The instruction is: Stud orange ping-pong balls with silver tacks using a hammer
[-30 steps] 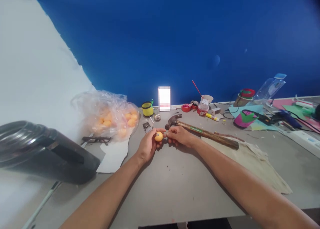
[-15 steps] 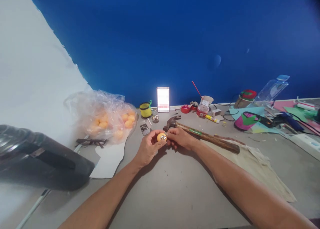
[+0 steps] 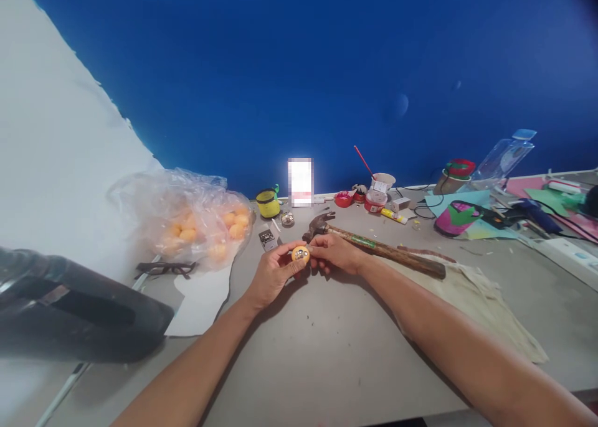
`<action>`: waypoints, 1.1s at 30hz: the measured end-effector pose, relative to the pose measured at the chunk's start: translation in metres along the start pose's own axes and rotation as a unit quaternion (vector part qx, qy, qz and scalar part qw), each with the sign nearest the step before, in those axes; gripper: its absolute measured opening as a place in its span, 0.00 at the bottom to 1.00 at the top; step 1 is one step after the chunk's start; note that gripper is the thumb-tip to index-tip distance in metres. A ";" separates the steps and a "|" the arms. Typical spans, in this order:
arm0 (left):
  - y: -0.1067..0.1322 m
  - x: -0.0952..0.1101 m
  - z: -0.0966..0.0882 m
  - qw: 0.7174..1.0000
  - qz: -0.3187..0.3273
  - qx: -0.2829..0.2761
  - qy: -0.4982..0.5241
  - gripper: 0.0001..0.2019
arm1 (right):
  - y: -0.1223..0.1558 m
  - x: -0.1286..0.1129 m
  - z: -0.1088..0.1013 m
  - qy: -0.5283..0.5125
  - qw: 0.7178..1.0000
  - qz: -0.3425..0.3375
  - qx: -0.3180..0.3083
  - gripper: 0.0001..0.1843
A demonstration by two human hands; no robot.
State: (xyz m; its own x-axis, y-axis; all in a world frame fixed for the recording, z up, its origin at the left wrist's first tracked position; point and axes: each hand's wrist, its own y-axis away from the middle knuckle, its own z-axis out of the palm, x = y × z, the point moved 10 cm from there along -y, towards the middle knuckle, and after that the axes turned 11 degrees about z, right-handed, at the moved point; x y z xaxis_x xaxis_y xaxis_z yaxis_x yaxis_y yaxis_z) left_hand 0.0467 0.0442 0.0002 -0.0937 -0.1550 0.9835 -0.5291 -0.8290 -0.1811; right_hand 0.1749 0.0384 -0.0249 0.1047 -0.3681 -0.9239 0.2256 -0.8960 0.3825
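Observation:
My left hand [image 3: 274, 271] grips an orange ping-pong ball [image 3: 295, 257] between thumb and fingers, low over the table. Small shiny silver pieces sit on the side of the ball that faces me. At its right edge, my right hand [image 3: 337, 254] is closed in a pinch, fingertips touching or nearly touching the ball. Whatever is between those fingertips is too small to make out. Just beyond the hands lie a claw hammer [image 3: 383, 248] with a wooden handle, a small box of dark and silvery bits [image 3: 268, 239] and a little round container of shiny pieces [image 3: 288, 218].
A clear plastic bag [image 3: 205, 197] of orange balls lies left, near glasses [image 3: 166, 268], white paper [image 3: 202, 305] and a large dark cylinder [image 3: 79, 309]. Behind stand a yellow pot [image 3: 268, 204], a lit screen [image 3: 300, 181] and a white cup [image 3: 384, 182]. A beige cloth [image 3: 471, 305] lies right.
The view has shifted slightly. The ball has turned a little in my left hand, so its silver pieces face me more. My right fingers stay at its right edge.

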 end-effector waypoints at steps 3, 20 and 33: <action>0.001 -0.001 0.001 1.000 -0.004 -0.006 0.017 0.28 | -0.001 0.001 -0.001 -0.003 1.000 0.002 0.005 0.21; 0.002 0.002 0.004 1.000 0.005 0.005 -0.023 0.28 | 0.000 -0.005 0.006 0.033 0.999 -0.022 -0.029 0.30; 0.002 0.012 0.007 0.996 0.056 -0.008 -0.073 0.22 | 0.003 -0.008 0.012 0.060 0.998 -0.024 -0.016 0.27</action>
State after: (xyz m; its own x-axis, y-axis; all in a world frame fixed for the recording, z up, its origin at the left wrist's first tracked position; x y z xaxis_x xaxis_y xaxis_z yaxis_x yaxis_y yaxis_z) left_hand 0.0505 0.0372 0.0114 -0.0299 -0.3232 0.9458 -0.5354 -0.7939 -0.2882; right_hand 0.1634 0.0359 -0.0171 0.2084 -0.2901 -0.9340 0.2640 -0.9029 0.3394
